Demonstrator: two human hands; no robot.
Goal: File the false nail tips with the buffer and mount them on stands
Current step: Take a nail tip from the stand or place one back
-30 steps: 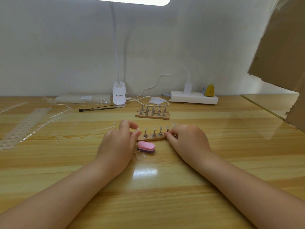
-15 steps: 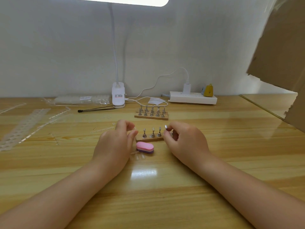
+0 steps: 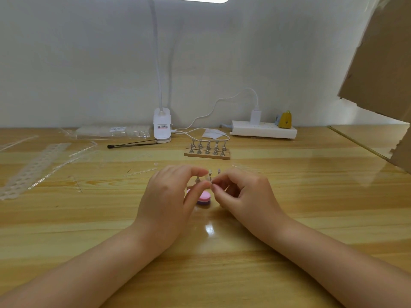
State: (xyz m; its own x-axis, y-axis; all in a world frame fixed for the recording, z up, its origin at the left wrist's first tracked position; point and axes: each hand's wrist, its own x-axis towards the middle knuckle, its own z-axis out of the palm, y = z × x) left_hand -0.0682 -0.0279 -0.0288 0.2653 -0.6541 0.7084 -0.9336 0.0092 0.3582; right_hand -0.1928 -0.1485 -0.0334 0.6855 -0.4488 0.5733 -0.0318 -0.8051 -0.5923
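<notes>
**Nail tip mounting, somewhere mid-way by the look of it**

So here's where things stand. Both hands meet just above the near stand base (image 3: 193, 187), a little wooden strip with metal pegs that's mostly hidden behind the fingers. The left hand (image 3: 171, 196) has thumb and forefinger pinched together, and the right hand (image 3: 239, 194) is curled in with its fingertips pinched right against the left's. Something tiny sits between them, I'd guess a clear nail tip (image 3: 210, 174), but it's honestly too small and see-through to be sure, so which way it points or how its long axis runs I can't tell.

The pink buffer (image 3: 203, 197) lies flat on the table (image 3: 311, 207), untouched, just beside the left fingers, long axis roughly left to right.

Progress-wise: the far stand block (image 3: 207, 150) looks full of pegs with tips on, so that one seems done. The near one shows a few bare-looking pegs, so I'd say there's more filing and mounting left.
</notes>
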